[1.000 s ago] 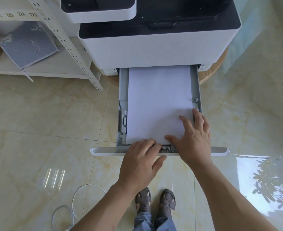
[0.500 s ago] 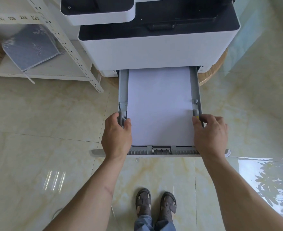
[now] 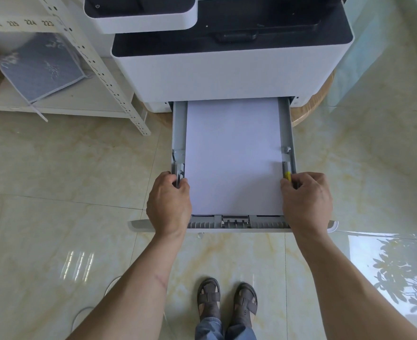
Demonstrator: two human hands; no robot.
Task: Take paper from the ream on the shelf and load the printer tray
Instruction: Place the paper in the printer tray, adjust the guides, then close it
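Observation:
A white printer (image 3: 222, 77) stands on a low round wooden stand, its grey paper tray (image 3: 179, 133) pulled out toward me. A flat stack of white paper (image 3: 234, 155) lies in the tray. My left hand (image 3: 169, 204) pinches the left side guide of the tray. My right hand (image 3: 305, 202) pinches the right side guide, where a yellow tab (image 3: 287, 176) shows beside my thumb. Both hands rest at the paper's side edges. No ream is in view.
A white metal shelf unit (image 3: 97, 67) stands at the left, holding a grey-blue patterned pad (image 3: 43, 69). The tray's white front panel (image 3: 332, 225) juts out over the glossy tiled floor. My sandalled feet (image 3: 227, 298) stand below it. A white cable (image 3: 79, 315) lies at lower left.
A second ago both hands were at the tray's front end on the paper. They moved apart to the two side guides and have held there since.

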